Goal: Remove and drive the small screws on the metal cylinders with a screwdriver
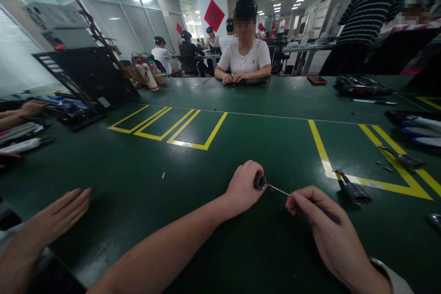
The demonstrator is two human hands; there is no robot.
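Near the middle of the green table, my left hand (pixel 244 189) is closed round a dark cylindrical part (pixel 260 181), its round open end turned to the right. My right hand (pixel 322 220) grips a thin screwdriver-like tool (pixel 279 190) with a metal shaft and a dark handle. The shaft points left and its tip is at the mouth of the cylinder; how deep it reaches I cannot tell. To the right lie two similar dark parts, a nearer cylinder with a stem (pixel 356 192) and a farther one (pixel 409 161).
Yellow tape outlines (pixel 188 145) mark the green table (pixel 148 220). A co-worker's hand (pixel 55 218) is at the left. Small dark fragments (pixel 388 169) lie at right. A person (pixel 244 55) sits opposite. Dark equipment (pixel 89 82) stands back left.
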